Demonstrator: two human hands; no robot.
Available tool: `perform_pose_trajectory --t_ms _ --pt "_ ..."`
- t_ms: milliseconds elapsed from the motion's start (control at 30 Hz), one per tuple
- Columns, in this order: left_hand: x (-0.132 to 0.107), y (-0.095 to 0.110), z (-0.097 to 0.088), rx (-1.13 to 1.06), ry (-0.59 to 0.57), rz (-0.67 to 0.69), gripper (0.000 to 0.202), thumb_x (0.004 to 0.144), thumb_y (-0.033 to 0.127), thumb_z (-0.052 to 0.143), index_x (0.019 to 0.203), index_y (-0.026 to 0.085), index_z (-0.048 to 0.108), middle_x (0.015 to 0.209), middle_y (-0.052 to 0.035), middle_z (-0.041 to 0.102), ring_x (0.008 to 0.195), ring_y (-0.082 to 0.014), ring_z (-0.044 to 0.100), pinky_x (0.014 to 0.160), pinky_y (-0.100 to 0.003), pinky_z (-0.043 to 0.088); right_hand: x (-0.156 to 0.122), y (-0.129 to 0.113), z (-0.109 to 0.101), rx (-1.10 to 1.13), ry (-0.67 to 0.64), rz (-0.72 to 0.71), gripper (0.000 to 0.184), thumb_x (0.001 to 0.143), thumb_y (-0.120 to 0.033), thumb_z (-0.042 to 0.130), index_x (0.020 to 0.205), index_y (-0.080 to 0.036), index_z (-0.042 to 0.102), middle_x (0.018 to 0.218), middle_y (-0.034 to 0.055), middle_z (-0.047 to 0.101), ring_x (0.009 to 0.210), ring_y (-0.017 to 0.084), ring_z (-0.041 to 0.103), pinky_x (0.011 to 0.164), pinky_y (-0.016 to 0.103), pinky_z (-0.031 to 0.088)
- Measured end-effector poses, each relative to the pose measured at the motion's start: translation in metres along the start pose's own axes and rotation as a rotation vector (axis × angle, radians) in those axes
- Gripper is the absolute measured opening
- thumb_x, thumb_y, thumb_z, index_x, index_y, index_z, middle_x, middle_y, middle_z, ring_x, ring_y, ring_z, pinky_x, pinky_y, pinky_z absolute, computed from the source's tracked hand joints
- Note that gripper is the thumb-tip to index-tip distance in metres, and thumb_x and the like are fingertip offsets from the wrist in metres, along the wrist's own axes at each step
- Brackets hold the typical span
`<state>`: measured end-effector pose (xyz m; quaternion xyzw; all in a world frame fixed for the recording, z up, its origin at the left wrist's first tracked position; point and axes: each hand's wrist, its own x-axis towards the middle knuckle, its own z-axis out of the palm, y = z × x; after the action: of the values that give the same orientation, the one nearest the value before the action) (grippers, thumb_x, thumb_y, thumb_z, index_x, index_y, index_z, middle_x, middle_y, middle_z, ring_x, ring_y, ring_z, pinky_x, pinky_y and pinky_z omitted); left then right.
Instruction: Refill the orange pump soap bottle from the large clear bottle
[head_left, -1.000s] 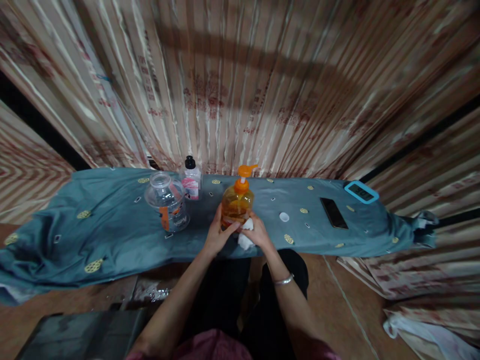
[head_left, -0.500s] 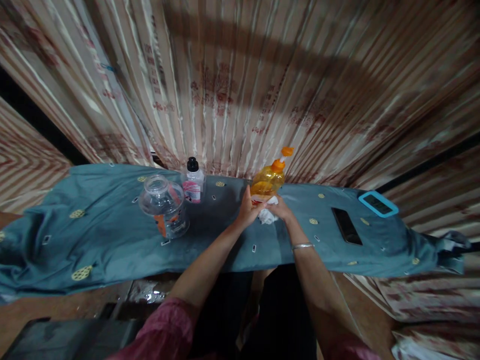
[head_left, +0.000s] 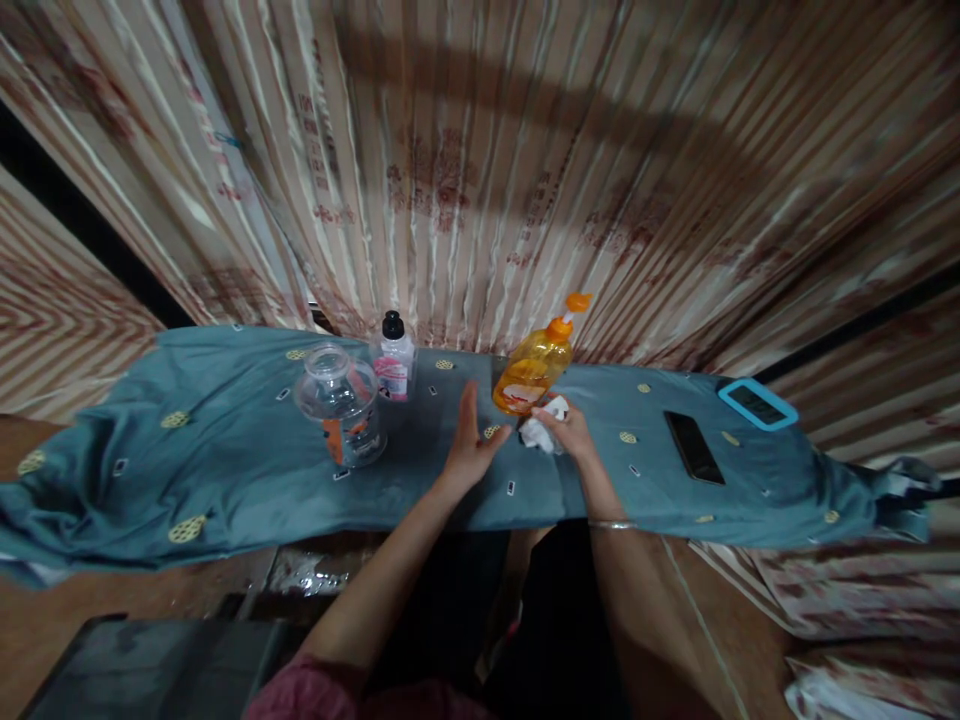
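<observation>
An orange pump bottle (head_left: pixel 534 370) stands on the far part of the teal cloth (head_left: pixel 225 470) that covers the table, and it looks tilted to the right. My left hand (head_left: pixel 471 448) is open just left of the bottle, fingers stretched and pointing away from me. My right hand (head_left: pixel 568 430) is closed on a crumpled white tissue (head_left: pixel 538 428) at the foot of the bottle.
A clear glass jar (head_left: pixel 341 405) and a small clear bottle with a black cap (head_left: pixel 394 356) stand to the left. A black phone (head_left: pixel 692 447) and a blue-framed device (head_left: pixel 757 404) lie to the right. Striped curtains hang behind the table.
My left hand let go of the orange bottle and opened beside it. The bottle went from near the front edge to the back of the table. My right hand kept the tissue.
</observation>
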<state>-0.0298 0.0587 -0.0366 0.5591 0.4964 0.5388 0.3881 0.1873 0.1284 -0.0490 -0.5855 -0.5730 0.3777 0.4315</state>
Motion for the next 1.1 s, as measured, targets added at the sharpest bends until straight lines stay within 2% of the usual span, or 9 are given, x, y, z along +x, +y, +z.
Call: perform_pose_trajectory --t_ms 167,267,367,467,533,667,800,933,1100 --pt "-0.072 0.003 -0.049 0.006 0.093 0.024 0.069 0.086 0.044 0.067 0.149 0.028 0.041 0.161 -0.0123 0.039 0.151 -0.0285 0.036 0.124 -0.051 0.031 -0.055 -0.01 0.013 0.157 0.011 0.065 0.022 0.097 -0.039 0.064 0.104 -0.018 0.067 0.088 0.0009 0.07 0.072 0.015 0.067 0.071 0.034 0.059" --pt "-0.1 -0.002 -0.066 0.009 0.109 -0.056 0.064 0.086 0.045 0.066 0.145 0.027 0.046 0.156 -0.0122 0.046 0.148 -0.0287 0.041 0.122 -0.052 0.036 -0.087 -0.022 0.043 0.246 -0.06 0.088 0.031 0.097 -0.043 0.064 0.111 -0.016 0.067 0.091 0.0024 0.073 0.075 0.017 0.071 0.074 0.037 0.06" --pt "-0.112 -0.008 -0.077 0.019 0.129 -0.097 0.065 0.084 0.045 0.069 0.142 0.025 0.048 0.154 -0.0135 0.048 0.146 -0.0295 0.044 0.121 -0.052 0.037 -0.105 -0.034 0.081 0.285 -0.116 0.091 0.035 0.097 -0.046 0.062 0.112 -0.016 0.067 0.094 0.0037 0.074 0.078 0.018 0.072 0.076 0.038 0.061" --pt "-0.116 -0.011 -0.09 0.026 0.196 -0.102 0.062 0.083 0.044 0.069 0.139 0.024 0.05 0.15 -0.0135 0.052 0.142 -0.0291 0.048 0.12 -0.05 0.039 -0.106 -0.04 0.111 0.252 -0.138 0.06 0.038 0.099 -0.048 0.058 0.117 -0.016 0.066 0.096 0.0049 0.075 0.08 0.018 0.073 0.076 0.039 0.061" --pt "-0.117 -0.01 -0.102 0.04 0.257 -0.101 0.06 0.082 0.044 0.069 0.136 0.024 0.052 0.146 -0.0131 0.055 0.138 -0.0285 0.053 0.117 -0.05 0.043 -0.101 -0.04 0.121 0.179 -0.11 0.028 0.038 0.099 -0.047 0.059 0.12 -0.016 0.065 0.1 0.0057 0.075 0.084 0.02 0.073 0.08 0.041 0.06" --pt "-0.124 -0.007 -0.131 0.097 0.366 -0.091 0.055 0.081 0.044 0.07 0.129 0.023 0.055 0.133 -0.0123 0.061 0.125 -0.0268 0.062 0.109 -0.049 0.051 -0.097 -0.034 0.123 -0.041 0.027 -0.06 0.047 0.093 -0.041 0.068 0.132 -0.017 0.058 0.121 0.0108 0.069 0.107 0.027 0.068 0.097 0.052 0.053" --pt "-0.125 -0.004 -0.157 0.171 0.479 -0.053 0.06 0.077 0.046 0.074 0.129 0.022 0.054 0.129 -0.012 0.061 0.118 -0.0271 0.064 0.106 -0.05 0.052 -0.106 -0.025 0.123 -0.219 0.088 -0.2 0.057 0.093 -0.038 0.066 0.143 -0.017 0.049 0.147 0.0167 0.053 0.137 0.035 0.05 0.113 0.059 0.039" --pt "-0.106 -0.002 -0.173 0.285 0.605 0.009 0.086 0.069 0.045 0.081 0.142 0.02 0.043 0.146 -0.0173 0.049 0.135 -0.0335 0.052 0.115 -0.054 0.042 -0.114 -0.017 0.13 -0.351 0.127 -0.294 0.056 0.096 -0.035 0.063 0.145 -0.015 0.046 0.154 0.0187 0.045 0.144 0.037 0.041 0.115 0.061 0.036" --pt "-0.064 0.0 -0.173 0.259 0.559 -0.032 0.121 0.056 0.037 0.09 0.154 0.014 0.022 0.162 -0.0239 0.028 0.153 -0.0372 0.027 0.126 -0.052 0.024 -0.123 -0.007 0.136 -0.456 0.16 -0.362 0.052 0.097 -0.032 0.059 0.144 -0.014 0.047 0.155 0.0196 0.044 0.144 0.037 0.041 0.115 0.06 0.037"
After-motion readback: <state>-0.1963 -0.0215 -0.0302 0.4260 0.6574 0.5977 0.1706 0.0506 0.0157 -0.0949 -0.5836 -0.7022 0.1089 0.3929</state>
